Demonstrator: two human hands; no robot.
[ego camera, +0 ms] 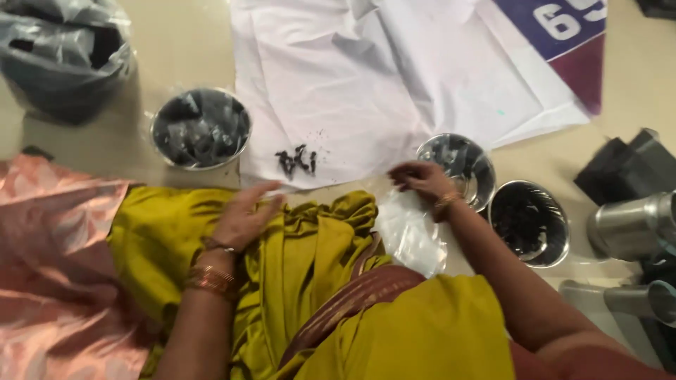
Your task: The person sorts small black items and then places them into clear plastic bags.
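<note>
My left hand point(243, 214) lies flat on the yellow-green cloth point(310, 260) over my lap, fingers spread, holding nothing. My right hand point(420, 179) hovers at the near edge of the white sheet point(366, 84), fingers pinched together; it is blurred and I cannot tell if something small is between them. A small heap of dark bits point(297, 160) sits on the sheet between the two hands. Just right of my right hand stands a steel bowl point(470, 149) with dark contents.
A second steel bowl point(556, 243) with dark pieces sits at the right, a third point(166, 144) lined with plastic at the left. A clear plastic bag point(412, 232) lies by my right wrist. A bagged bin point(63, 63) is far left; steel vessels point(630, 225) far right.
</note>
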